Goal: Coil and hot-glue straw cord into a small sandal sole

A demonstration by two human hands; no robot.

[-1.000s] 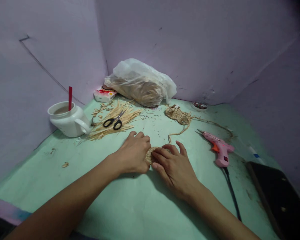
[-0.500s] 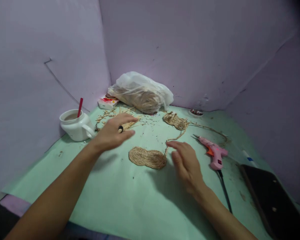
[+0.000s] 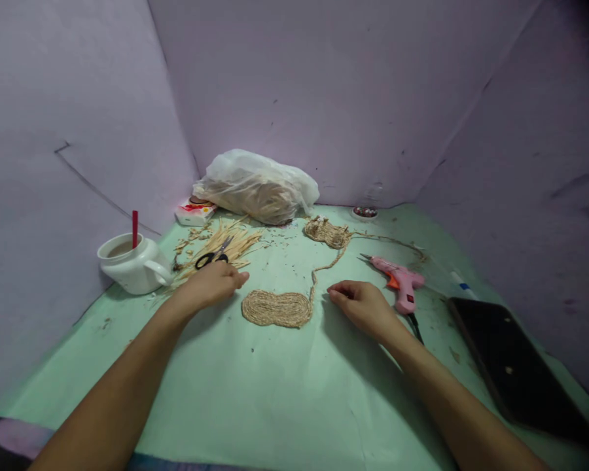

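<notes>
The bench (image 3: 275,405) is covered with a pale green sheet, dusty and with small crumbs of fibre, and it stands in a corner of lilac walls (image 3: 324,98). The left hand (image 3: 211,286) lies palm down, its fingers (image 3: 238,278) relaxed and holding nothing. The right hand (image 3: 366,306) rests on the sheet with fingers loosely curled, also holding nothing. Between the two sets of fingers lies the mat (image 3: 276,308), flat, near both and touched by neither. A cord (image 3: 324,265) goes from the mat away to a small coil (image 3: 326,232). Just beyond the left fingers are scissors (image 3: 212,257) on straw (image 3: 226,242), and left of them a white jug (image 3: 132,267). Just right of the right fingers lies a pink glue gun (image 3: 397,280), and further right a dark slab (image 3: 510,366). Far beyond the fingers, in the corner, is a plastic bag (image 3: 258,186).
</notes>
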